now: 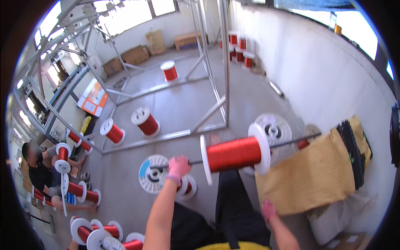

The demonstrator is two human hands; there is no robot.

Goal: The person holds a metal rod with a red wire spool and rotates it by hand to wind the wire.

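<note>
Spotter: What are the hands doing on your feed?

Me: I have the left hand [179, 166] closed around a black rod [291, 141], just beside a large red spool [234, 153].

Spotter: And how does that spool sit?

Me: On its side, with the rod leading out at both ends. From my view it lies above the dark trousers [237, 208], one white rim to the left and the other to the right.

Spotter: Where do the rod's ends go?

Me: The left end reaches in front of a white disc [155, 184]; I can't tell whether it rests on it. The right end reaches over near a tan sheet [306, 177].

Spotter: The right hand?

Me: I see the right hand [268, 209] low, by the lower left edge of that sheet. The fingers look curled, but I can't tell whether they grip anything.

Spotter: Anything else around?

Me: A metal frame [225, 62] stands ahead, with a smaller spool [147, 124] upright behind its near rail. Over to the left, a person [41, 173] sits among more red spools.
</note>
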